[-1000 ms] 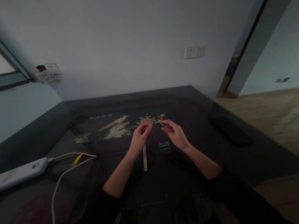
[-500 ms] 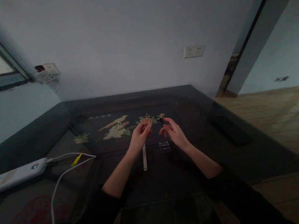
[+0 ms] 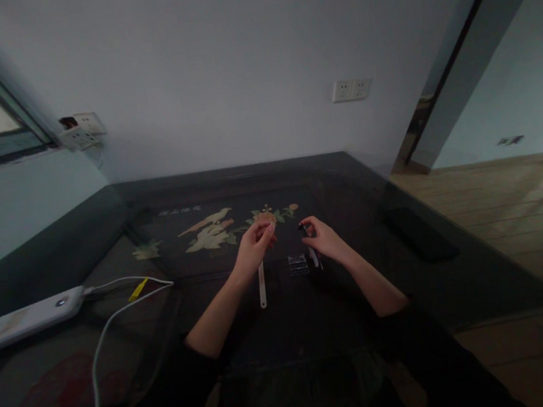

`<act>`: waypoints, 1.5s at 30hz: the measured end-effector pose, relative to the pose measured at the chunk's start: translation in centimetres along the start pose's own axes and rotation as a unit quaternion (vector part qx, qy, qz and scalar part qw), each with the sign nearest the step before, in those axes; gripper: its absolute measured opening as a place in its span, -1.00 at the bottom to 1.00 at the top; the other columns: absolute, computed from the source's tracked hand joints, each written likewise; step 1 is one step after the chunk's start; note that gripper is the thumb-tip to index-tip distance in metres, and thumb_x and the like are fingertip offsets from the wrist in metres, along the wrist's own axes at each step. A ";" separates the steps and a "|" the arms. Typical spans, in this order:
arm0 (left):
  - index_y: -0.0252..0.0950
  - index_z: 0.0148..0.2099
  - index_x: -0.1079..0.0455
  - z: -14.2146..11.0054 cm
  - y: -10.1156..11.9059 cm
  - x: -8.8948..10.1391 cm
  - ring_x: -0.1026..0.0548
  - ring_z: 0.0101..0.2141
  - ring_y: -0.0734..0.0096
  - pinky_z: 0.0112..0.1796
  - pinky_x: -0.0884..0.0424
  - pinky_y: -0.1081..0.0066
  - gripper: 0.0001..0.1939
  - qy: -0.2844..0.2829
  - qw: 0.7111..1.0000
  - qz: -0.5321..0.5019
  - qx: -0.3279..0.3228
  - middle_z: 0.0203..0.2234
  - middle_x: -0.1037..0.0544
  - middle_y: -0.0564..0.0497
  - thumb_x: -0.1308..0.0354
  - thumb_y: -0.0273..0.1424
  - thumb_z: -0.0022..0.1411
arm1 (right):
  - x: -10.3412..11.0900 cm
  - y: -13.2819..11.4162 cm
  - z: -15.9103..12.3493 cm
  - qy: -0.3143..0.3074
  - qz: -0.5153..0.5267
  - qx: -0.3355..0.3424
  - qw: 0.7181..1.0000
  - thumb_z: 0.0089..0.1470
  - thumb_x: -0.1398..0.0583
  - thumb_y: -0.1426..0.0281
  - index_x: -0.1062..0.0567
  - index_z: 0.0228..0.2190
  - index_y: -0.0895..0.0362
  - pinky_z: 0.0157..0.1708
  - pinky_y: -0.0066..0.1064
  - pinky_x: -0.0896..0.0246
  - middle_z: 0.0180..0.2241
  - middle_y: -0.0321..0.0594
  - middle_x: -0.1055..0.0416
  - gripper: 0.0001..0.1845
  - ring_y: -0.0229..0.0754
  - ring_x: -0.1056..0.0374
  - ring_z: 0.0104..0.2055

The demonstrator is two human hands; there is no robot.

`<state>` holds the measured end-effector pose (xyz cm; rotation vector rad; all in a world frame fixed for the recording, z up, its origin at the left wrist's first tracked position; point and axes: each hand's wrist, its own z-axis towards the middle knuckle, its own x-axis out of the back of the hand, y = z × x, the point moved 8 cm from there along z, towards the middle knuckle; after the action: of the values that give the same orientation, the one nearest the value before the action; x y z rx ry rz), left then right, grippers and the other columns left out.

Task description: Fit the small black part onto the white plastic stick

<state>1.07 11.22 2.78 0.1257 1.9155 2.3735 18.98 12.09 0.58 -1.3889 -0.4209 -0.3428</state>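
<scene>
My left hand is closed in a pinch above the table, its thumb and fingertips together. Whatever is between them is too small and dim to make out. Below it shows a pale flat strip with a small hole at its near end; its far end is hidden behind the hand. My right hand grips a slim tool with a dark head and a shiny handle, which points down toward the table. Just left of that handle lies a small clear case with dark divisions.
The dark glossy table bears a bird-and-flower picture. At left lies a white power bank with a white cable and a yellow tag. A dark flat object is at right. A wall stands behind.
My right hand has moved slightly right with the slim tool, whose head has drawn away from my left hand and whose handle now shows below. My left hand stays put.
</scene>
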 end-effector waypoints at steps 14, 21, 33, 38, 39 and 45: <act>-0.33 -0.27 -0.31 -0.1 0.1 -0.1 -0.32 -0.59 0.54 -0.52 -0.21 0.48 -0.75 -0.008 1.000 0.020 -0.010 -0.60 -0.40 0.09 -0.13 -0.23 0.15 | -0.3 2.1 -0.5 -0.052 -0.110 -0.075 0.990 -0.11 -0.20 0.57 -0.31 -0.34 0.11 -0.75 -0.56 -0.06 -0.59 -0.38 -0.30 -0.75 -0.38 -0.18 -0.71; -0.33 -0.28 -0.30 0.0 0.0 -0.2 -0.31 -0.61 0.56 -0.55 -0.18 0.50 -0.80 -0.008 1.000 0.021 -0.003 -0.63 -0.39 0.10 -0.12 -0.28 0.16 | -0.4 2.0 -0.9 -0.104 -0.220 -0.108 0.964 -0.02 -0.16 0.49 -0.31 -0.24 0.16 -0.71 -0.56 -0.15 -0.47 -0.28 -0.40 -0.77 -0.38 -0.27 -0.72; -0.33 -0.26 -0.31 0.2 -0.2 0.1 -0.31 -0.61 0.56 -0.55 -0.18 0.50 -0.77 -0.008 1.000 0.009 -0.016 -0.62 -0.40 0.09 -0.14 -0.26 0.15 | -0.1 1.9 -0.8 -0.094 -0.266 -0.102 0.954 0.01 -0.16 0.45 -0.35 -0.24 0.15 -0.62 -0.54 -0.14 -0.46 -0.27 -0.44 -0.80 -0.39 -0.27 -0.71; -0.33 -0.26 -0.31 0.2 -0.2 0.1 -0.31 -0.61 0.55 -0.55 -0.18 0.49 -0.78 -0.007 1.000 0.005 -0.013 -0.61 -0.41 0.08 -0.13 -0.26 0.15 | -0.1 1.9 -0.8 -0.090 -0.295 -0.082 0.948 -0.04 -0.19 0.42 -0.37 -0.21 0.10 -0.54 -0.51 -0.10 -0.37 -0.22 -0.45 -0.72 -0.29 -0.36 -0.51; -0.33 -0.26 -0.31 0.2 -0.2 0.1 -0.31 -0.61 0.55 -0.55 -0.18 0.49 -0.78 -0.006 1.000 0.006 -0.014 -0.61 -0.41 0.08 -0.13 -0.26 0.15 | -0.1 1.9 -0.7 -0.088 -0.310 -0.075 0.944 -0.05 -0.19 0.41 -0.38 -0.21 0.09 -0.51 -0.50 -0.09 -0.36 -0.22 -0.46 -0.72 -0.26 -0.37 -0.45; -0.34 -0.26 -0.31 0.3 -0.1 0.1 -0.32 -0.60 0.55 -0.55 -0.17 0.50 -0.79 -0.007 1.000 0.007 -0.019 -0.62 -0.41 0.08 -0.13 -0.29 0.16 | -0.3 2.0 -0.5 -0.085 -0.338 -0.059 0.935 -0.06 -0.18 0.42 -0.39 -0.21 0.06 -0.47 -0.46 -0.01 -0.32 -0.21 -0.45 -0.71 -0.18 -0.37 -0.32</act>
<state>0.96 11.54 2.74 0.1531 1.8682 2.4109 19.72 11.91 -1.31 -1.3620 -1.0426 -0.8211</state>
